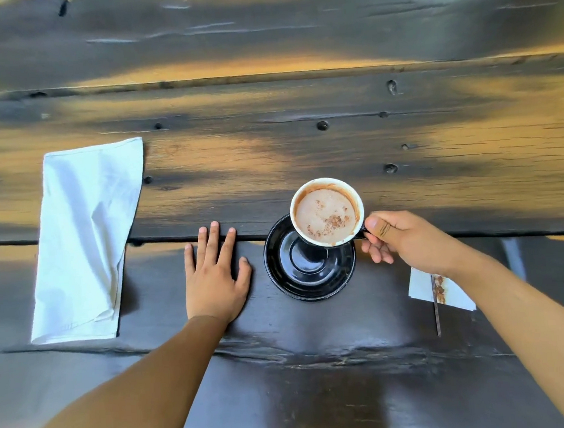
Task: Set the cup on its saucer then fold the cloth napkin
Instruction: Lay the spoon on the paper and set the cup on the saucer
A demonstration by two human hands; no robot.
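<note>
A black cup (326, 212) with a white inside holds frothy brown drink. My right hand (402, 239) grips its handle from the right and holds it over the far part of the black saucer (309, 272); whether the cup's base touches the saucer I cannot tell. My left hand (215, 273) rests flat on the table just left of the saucer, fingers straight and spread. A white cloth napkin (87, 239) lies at the left as a long, loosely creased rectangle, apart from both hands.
The dark plank table (301, 128) has knots and gaps between boards. A small white paper (425, 288) with a thin stained stick (437, 306) across it lies at the right, partly under my right forearm.
</note>
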